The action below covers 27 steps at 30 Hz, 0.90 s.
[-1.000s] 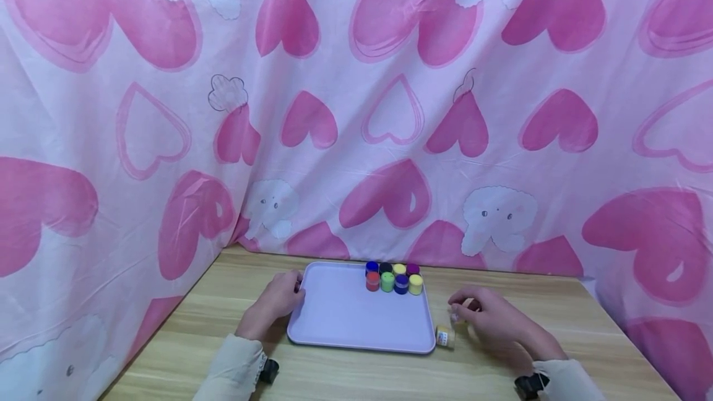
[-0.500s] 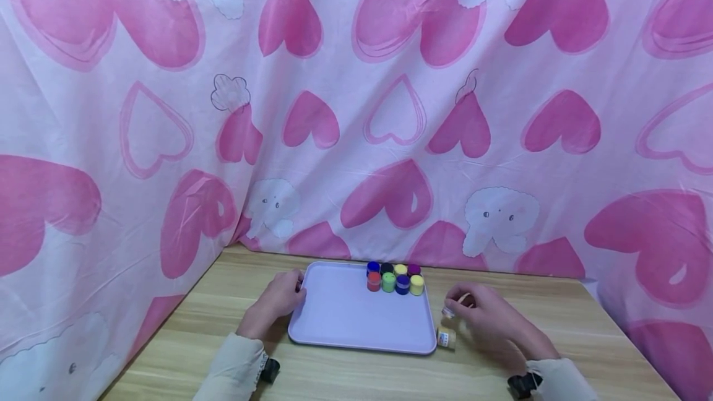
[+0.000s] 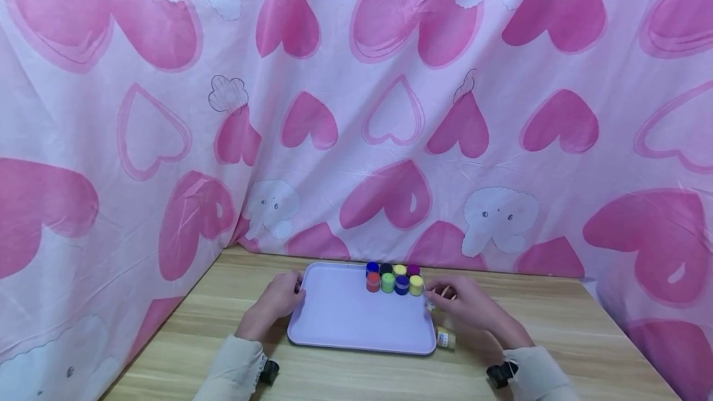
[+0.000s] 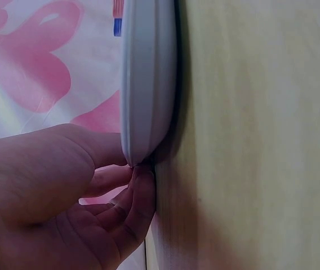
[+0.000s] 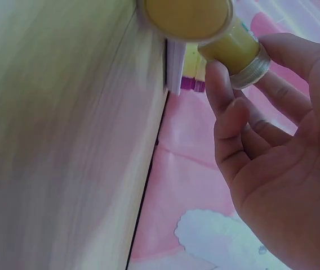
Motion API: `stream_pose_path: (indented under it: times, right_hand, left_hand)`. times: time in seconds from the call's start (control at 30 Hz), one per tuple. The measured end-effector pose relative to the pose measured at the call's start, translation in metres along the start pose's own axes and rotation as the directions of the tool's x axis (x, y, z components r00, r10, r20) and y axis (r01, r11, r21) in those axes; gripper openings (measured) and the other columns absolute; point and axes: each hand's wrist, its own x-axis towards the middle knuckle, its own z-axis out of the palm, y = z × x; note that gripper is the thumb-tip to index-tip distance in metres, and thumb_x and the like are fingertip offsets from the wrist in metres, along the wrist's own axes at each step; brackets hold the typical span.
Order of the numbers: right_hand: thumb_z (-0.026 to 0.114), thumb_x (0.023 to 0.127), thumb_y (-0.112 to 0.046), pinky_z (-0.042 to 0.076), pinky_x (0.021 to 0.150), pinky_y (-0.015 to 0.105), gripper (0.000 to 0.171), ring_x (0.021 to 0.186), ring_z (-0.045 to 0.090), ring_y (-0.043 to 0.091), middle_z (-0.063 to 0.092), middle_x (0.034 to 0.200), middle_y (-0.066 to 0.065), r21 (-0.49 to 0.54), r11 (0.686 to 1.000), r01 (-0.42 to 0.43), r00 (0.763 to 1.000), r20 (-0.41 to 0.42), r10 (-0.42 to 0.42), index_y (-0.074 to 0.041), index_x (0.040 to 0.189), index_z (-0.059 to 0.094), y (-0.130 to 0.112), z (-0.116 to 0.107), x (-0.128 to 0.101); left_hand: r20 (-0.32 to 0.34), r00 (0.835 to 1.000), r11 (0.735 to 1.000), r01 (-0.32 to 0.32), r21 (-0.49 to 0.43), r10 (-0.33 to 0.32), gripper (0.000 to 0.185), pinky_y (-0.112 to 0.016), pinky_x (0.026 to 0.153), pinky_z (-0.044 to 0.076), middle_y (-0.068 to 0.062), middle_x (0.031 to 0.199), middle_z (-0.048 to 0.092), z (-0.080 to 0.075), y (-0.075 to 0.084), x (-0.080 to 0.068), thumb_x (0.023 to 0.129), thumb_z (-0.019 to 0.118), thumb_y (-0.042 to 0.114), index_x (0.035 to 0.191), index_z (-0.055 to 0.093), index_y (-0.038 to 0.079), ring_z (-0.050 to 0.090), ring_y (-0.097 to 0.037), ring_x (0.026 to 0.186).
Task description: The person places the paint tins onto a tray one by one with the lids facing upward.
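My left hand (image 3: 275,297) grips the left edge of a pale lilac tray (image 3: 351,327); in the left wrist view the thumb lies over the rim and the curled fingers reach below it. Between thumb and fingers, my right hand (image 3: 465,303) pinches a small yellow paint pot (image 5: 236,53) by the tray's right rim. Fingers partly cover this pot in the head view. Several paint pots stand in two rows at the tray's far right, among them a red pot (image 3: 373,282), a green pot (image 3: 387,283) and a yellow pot (image 3: 416,285).
An ochre paint pot (image 3: 445,337) with a white label lies on the wooden table (image 3: 345,376), close to the tray's near right corner. Behind the table hangs a pink heart-print curtain (image 3: 384,197), which also runs along the left side.
My right hand has moved left with the yellow paint pot, from above the table to the tray's right rim. The left hand keeps its grip on the tray.
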Motion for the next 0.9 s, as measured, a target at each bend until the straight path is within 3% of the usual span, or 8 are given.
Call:
stream_pose_path:
  times: [0.2,0.3,0.4,0.63,0.9]
  right_hand:
    - [0.076,0.102,-0.037,0.057,0.076,0.026,0.018,0.09,0.066,0.015,0.073,0.096,-0.007,-0.01,0.999,-0.034,0.999,-0.013,0.034,-0.022,0.111,0.081,-0.008,0.013,0.011]
    - [0.079,0.1,-0.035,0.058,0.074,0.028,0.012,0.089,0.066,0.016,0.073,0.095,-0.007,-0.008,0.998,-0.062,0.998,-0.02,0.061,-0.024,0.105,0.081,-0.01,0.018,0.015]
    - [0.082,0.097,-0.034,0.059,0.073,0.03,0.011,0.09,0.066,0.017,0.073,0.096,-0.006,-0.012,0.996,-0.092,0.995,-0.038,0.091,-0.025,0.102,0.08,-0.011,0.023,0.019]
    - [0.089,0.091,-0.028,0.061,0.077,0.034,0.022,0.093,0.065,0.019,0.072,0.101,-0.003,0.009,0.985,-0.173,0.984,-0.051,0.174,-0.022,0.11,0.08,-0.015,0.026,0.018]
    - [0.089,0.091,-0.026,0.062,0.081,0.034,0.031,0.094,0.067,0.017,0.073,0.103,-0.003,-0.029,0.99,-0.135,0.991,0.003,0.135,-0.018,0.119,0.079,-0.015,0.025,0.016]
  left_hand:
    - [-0.007,0.999,0.999,-0.033,-0.019,0.033,0.019,-0.042,0.081,0.06,-0.008,0.093,0.07,0.002,-0.007,0.003,0.096,0.072,0.006,0.113,0.071,-0.003,0.065,-0.021,0.086]
    - [-0.029,0.994,0.995,-0.104,-0.001,0.104,0.017,-0.039,0.074,0.057,-0.008,0.09,0.068,0.016,-0.028,0.016,0.096,0.07,0.009,0.11,0.07,-0.002,0.062,-0.021,0.081]
    - [-0.043,0.989,0.99,-0.143,0.016,0.144,0.017,-0.037,0.069,0.055,-0.008,0.088,0.067,0.022,-0.036,0.022,0.096,0.069,0.01,0.108,0.07,-0.002,0.06,-0.022,0.079]
    - [-0.022,0.998,0.998,-0.056,-0.031,0.056,0.016,-0.043,0.078,0.059,-0.008,0.089,0.069,0.002,-0.006,0.003,0.094,0.072,0.004,0.109,0.071,-0.003,0.063,-0.022,0.083]
    - [-0.009,1.0,1.0,-0.022,0.002,0.022,0.021,-0.043,0.084,0.061,-0.01,0.096,0.072,0.0,-0.002,0.001,0.097,0.072,0.005,0.117,0.071,-0.004,0.065,-0.021,0.088]
